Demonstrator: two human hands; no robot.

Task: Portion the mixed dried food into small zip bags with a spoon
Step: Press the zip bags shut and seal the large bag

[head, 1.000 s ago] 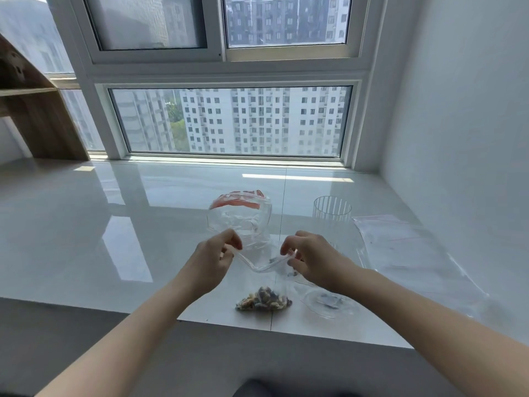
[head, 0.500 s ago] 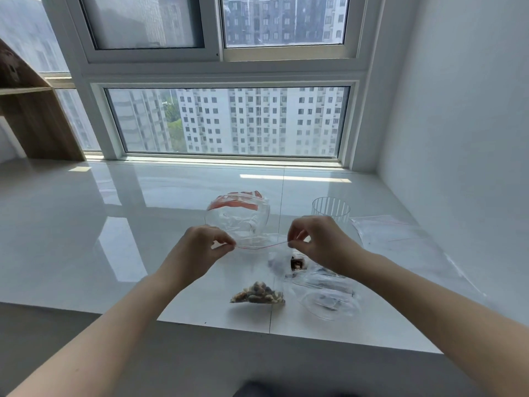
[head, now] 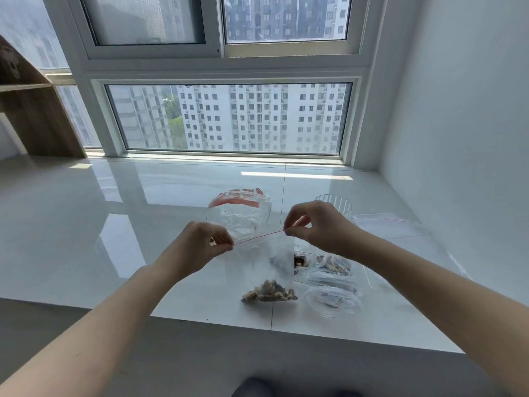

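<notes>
White glossy sill (head: 86, 239) under a wide window (head: 229, 118) carries the work. Above its near edge hangs a small zip bag (head: 266, 267), dried food (head: 269, 292) heaped in its bottom. Left hand (head: 200, 247) pinches the left end of the red zip strip, right hand (head: 317, 227) the right end, stretched taut between them. Just right lie filled bags (head: 329, 270); behind stand a clear jar (head: 240, 213) and a ribbed cup (head: 337, 203). Far right lie empty bags (head: 400, 233).

Clear zip bag (head: 264, 262) with a red seal line – brown-and-tan dried food (head: 269, 292) – glossy white sill (head: 114, 224).
</notes>
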